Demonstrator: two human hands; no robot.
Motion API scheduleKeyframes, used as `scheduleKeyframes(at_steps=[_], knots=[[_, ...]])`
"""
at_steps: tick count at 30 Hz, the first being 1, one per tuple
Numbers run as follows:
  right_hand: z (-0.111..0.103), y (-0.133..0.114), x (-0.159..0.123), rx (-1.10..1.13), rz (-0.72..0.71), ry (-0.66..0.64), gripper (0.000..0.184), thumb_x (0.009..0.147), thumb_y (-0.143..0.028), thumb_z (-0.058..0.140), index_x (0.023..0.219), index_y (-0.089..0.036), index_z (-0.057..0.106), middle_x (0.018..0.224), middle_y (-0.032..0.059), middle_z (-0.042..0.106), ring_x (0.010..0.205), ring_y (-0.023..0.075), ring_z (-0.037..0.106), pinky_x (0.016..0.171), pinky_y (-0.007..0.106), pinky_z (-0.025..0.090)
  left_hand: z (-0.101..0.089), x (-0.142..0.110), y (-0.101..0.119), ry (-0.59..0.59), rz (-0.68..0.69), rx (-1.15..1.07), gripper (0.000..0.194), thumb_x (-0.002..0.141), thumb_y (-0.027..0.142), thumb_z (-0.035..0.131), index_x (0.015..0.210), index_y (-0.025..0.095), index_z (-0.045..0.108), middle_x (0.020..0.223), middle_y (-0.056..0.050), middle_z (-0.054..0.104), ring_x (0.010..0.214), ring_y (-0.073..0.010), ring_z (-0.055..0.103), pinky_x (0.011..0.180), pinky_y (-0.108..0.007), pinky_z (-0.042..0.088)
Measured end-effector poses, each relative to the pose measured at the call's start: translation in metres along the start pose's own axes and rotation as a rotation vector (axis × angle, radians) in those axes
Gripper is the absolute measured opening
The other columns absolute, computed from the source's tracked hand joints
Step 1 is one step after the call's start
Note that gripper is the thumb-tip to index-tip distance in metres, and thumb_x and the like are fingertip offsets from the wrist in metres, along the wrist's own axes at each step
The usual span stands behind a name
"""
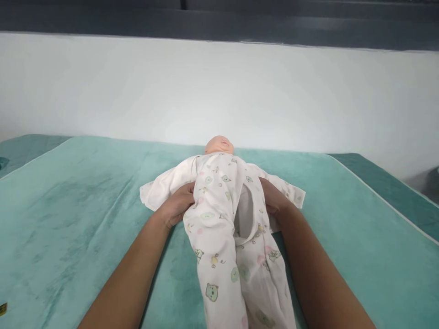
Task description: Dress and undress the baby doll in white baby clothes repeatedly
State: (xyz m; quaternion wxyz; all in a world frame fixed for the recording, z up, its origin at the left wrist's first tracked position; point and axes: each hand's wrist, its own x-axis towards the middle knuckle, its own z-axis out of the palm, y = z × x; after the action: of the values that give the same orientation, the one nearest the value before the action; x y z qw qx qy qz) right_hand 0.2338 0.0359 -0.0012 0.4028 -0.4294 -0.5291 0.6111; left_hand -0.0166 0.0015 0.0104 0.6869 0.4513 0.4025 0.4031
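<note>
A baby doll (220, 144) lies on its back, its head at the far end. Over its body spreads a white baby romper (214, 219) printed with green bears and small animals, its two legs stretching toward me. A fold gapes open at the middle right of the cloth. My left hand (179, 204) is closed on the romper's left side at waist height, fingertips tucked behind the fabric. At the opposite side, my right hand (273, 197) reaches in against the doll's body; the cloth hides its fingers. White sleeves (168, 183) stick out to both sides.
A teal plush blanket (85, 219) with pale piping covers the surface. Behind it rises a white wall (219, 87) with a dark band (219, 25) above. A small yellow-and-black piece (3, 309) lies at the lower left edge. Something dark (431, 185) shows at the far right.
</note>
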Motion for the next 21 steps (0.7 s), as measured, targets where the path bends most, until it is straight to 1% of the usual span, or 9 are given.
scheduleKeyframes(at_steps=[3,5,7,10,13,17,21], knots=[[0.008,-0.005,-0.004,-0.045,-0.014,0.036,0.037,0.067,-0.038,0.072,0.1,-0.021,0.075,0.093,0.0075,0.076,0.099,0.0305,0.067,0.091,0.044,0.052,-0.001,0.002,-0.003,0.028,0.013,0.01,0.047,0.057,0.021,0.077,0.103,0.015,0.073,0.092,-0.01,0.076,0.093,-0.0298,0.07,0.079,-0.037,0.056],[0.012,-0.008,-0.006,-0.107,-0.034,0.045,0.037,0.068,-0.039,0.072,0.1,-0.021,0.076,0.093,0.0079,0.076,0.101,0.0314,0.066,0.092,0.045,0.05,0.0,0.002,-0.004,0.038,0.029,0.025,0.041,0.058,0.021,0.076,0.099,0.014,0.073,0.091,-0.01,0.076,0.092,-0.0297,0.07,0.075,-0.035,0.056],[0.014,-0.01,-0.007,-0.16,-0.047,0.044,0.035,0.067,-0.038,0.072,0.098,-0.021,0.076,0.093,0.0078,0.076,0.101,0.032,0.065,0.093,0.046,0.05,0.001,0.002,-0.002,0.025,0.049,0.046,0.039,0.06,0.023,0.075,0.097,0.014,0.073,0.094,-0.01,0.075,0.094,-0.03,0.069,0.075,-0.036,0.056],[0.016,-0.011,-0.007,-0.158,-0.03,0.027,0.034,0.068,-0.039,0.072,0.096,-0.021,0.076,0.091,0.0077,0.076,0.101,0.0318,0.065,0.093,0.046,0.049,0.006,-0.002,0.001,0.025,0.093,0.099,0.04,0.062,0.027,0.075,0.099,0.014,0.073,0.1,-0.01,0.074,0.099,-0.0307,0.067,0.079,-0.037,0.055],[0.016,-0.012,-0.009,-0.152,-0.027,0.012,0.034,0.067,-0.04,0.072,0.094,-0.02,0.075,0.092,0.0086,0.076,0.103,0.0325,0.064,0.097,0.047,0.047,0.01,-0.005,0.002,0.078,0.145,0.126,0.046,0.063,0.034,0.076,0.104,0.016,0.071,0.106,-0.009,0.073,0.107,-0.0312,0.064,0.086,-0.038,0.053],[0.018,-0.016,-0.013,-0.255,-0.114,0.073,0.036,0.06,-0.035,0.077,0.093,-0.02,0.075,0.096,0.0091,0.076,0.111,0.0341,0.06,0.104,0.048,0.04,0.014,-0.007,0.001,0.097,0.187,0.111,0.051,0.063,0.044,0.074,0.107,0.019,0.07,0.106,-0.009,0.073,0.115,-0.0325,0.061,0.095,-0.042,0.05],[0.02,-0.019,-0.015,-0.256,-0.106,0.106,0.036,0.059,-0.032,0.077,0.093,-0.023,0.075,0.097,0.0082,0.076,0.113,0.034,0.059,0.107,0.049,0.037,0.017,-0.012,0.003,0.13,0.189,0.164,0.05,0.063,0.045,0.073,0.105,0.018,0.069,0.105,-0.011,0.072,0.119,-0.0362,0.057,0.098,-0.045,0.047]])
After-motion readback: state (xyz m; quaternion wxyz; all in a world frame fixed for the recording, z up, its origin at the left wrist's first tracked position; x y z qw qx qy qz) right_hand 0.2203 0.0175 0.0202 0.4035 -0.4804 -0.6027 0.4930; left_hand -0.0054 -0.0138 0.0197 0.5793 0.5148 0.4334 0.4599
